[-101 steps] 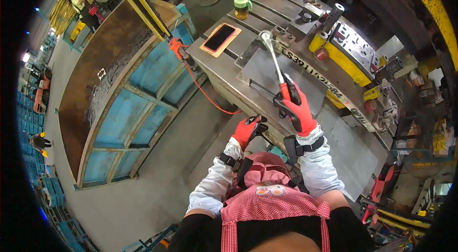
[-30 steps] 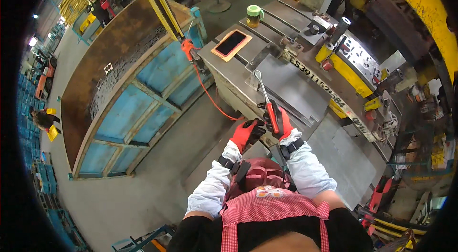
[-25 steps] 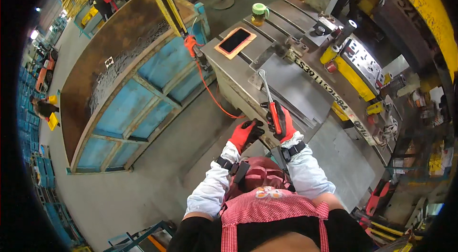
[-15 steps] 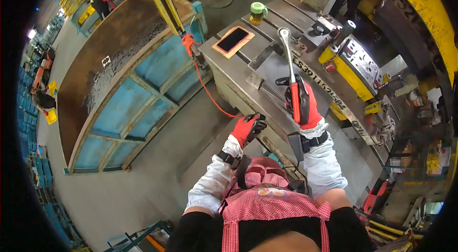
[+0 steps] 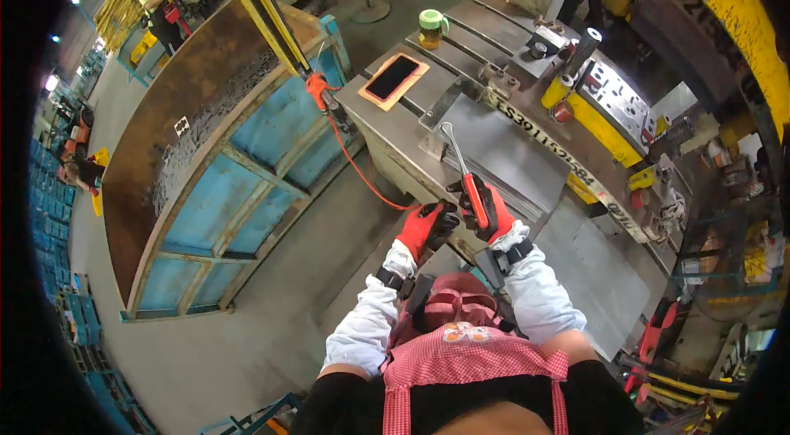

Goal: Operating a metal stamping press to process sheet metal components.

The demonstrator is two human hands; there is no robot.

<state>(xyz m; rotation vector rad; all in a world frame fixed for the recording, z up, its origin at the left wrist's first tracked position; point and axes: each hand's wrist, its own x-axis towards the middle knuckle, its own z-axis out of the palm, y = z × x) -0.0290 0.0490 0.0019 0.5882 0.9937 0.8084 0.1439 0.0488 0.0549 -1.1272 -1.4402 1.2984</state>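
Note:
My right hand (image 5: 494,217), in a red glove with black fingers, is closed around the red handle of a ratchet wrench (image 5: 457,153). The wrench's round metal head points up and away, over the table's near edge. Just left of it, my left hand (image 5: 425,226) wears a matching glove. Its fingers are curled in, and what they hold, if anything, is hidden. Beyond the right hand, a stack of flat metal sheets (image 5: 514,147) lies on the slotted steel table (image 5: 383,126). Another grey sheet (image 5: 588,270) is to the right of my right forearm.
A phone (image 5: 393,77) lies on cardboard near a green-lidded jar (image 5: 430,27). An orange cable (image 5: 354,157) hangs by a blue-sided bin (image 5: 276,139) with metal scrap. A yellow-edged die block (image 5: 613,106) stands right. Another person (image 5: 158,11) stands far left.
My right hand has lowered and come toward my left hand with the ratchet wrench, which now tilts up to the left. My left hand has barely moved; the view has shifted slightly.

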